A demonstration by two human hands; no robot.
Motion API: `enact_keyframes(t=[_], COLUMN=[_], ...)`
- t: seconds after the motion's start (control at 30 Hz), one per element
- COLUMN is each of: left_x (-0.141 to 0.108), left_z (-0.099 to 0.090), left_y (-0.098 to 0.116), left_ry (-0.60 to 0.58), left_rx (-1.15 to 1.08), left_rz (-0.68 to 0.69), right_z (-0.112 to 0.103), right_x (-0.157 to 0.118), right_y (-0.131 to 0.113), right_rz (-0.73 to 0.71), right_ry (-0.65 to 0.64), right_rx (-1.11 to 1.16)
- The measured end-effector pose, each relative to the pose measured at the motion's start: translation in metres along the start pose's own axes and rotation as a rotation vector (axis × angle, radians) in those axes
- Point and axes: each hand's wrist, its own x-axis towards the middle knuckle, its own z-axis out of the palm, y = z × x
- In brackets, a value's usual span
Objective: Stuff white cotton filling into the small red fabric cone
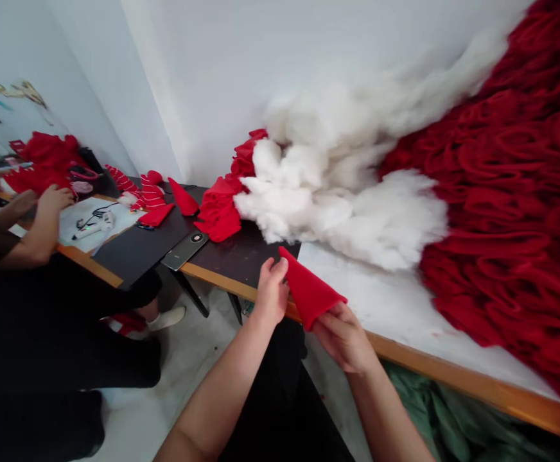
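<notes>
A red felt cone hat [311,289] is held between my two hands, its tip up and to the left. The thumb and fingers of my left hand [273,292] pinch the cone close to its tip. At the wide open end, my right hand [342,337] grips the rim, some of its fingers hidden at or inside the opening. Just beyond the cone lies a big heap of white stuffing [338,199] on the table.
Stacked red felt pieces [511,212] fill the right side. More red pieces [219,208], a phone [185,251], a finished-looking red cone [182,196] and a glue gun [97,224] lie leftward. A co-worker's hands [53,202] handle red fabric at far left. The table's wooden edge [453,375] runs before me.
</notes>
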Motion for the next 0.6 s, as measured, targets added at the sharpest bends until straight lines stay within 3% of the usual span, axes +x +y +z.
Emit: enact_keyframes(t=[0.07,0.17,0.27,0.37,0.5,0.6], left_x=[0.002,-0.007,-0.020,-0.025,-0.015,-0.012], left_z=[0.005,0.013,0.015,0.013,0.011,0.015], left_y=[0.000,-0.003,-0.010,-0.015,-0.013,-0.010], left_ry=[-0.141,-0.216,-0.245,-0.212,-0.141,-0.075], left_rx=[-0.120,-0.119,-0.040,-0.030,0.008,0.062], left_rz=[-0.174,-0.159,-0.140,-0.149,-0.182,-0.167], right_z=[0.007,0.008,0.004,0.003,0.004,0.005], right_x=[-0.002,-0.004,-0.007,-0.011,-0.013,-0.015], right_y=[0.003,0.007,0.003,-0.002,-0.005,-0.009], right_rz=[0.025,-0.002,-0.047,-0.111,-0.182,-0.342], right_ry=[-0.031,-0.038,-0.071,-0.107,-0.086,-0.092], right_rx=[0.045,-0.001,-0.222,-0.401,-0.475,-0.639])
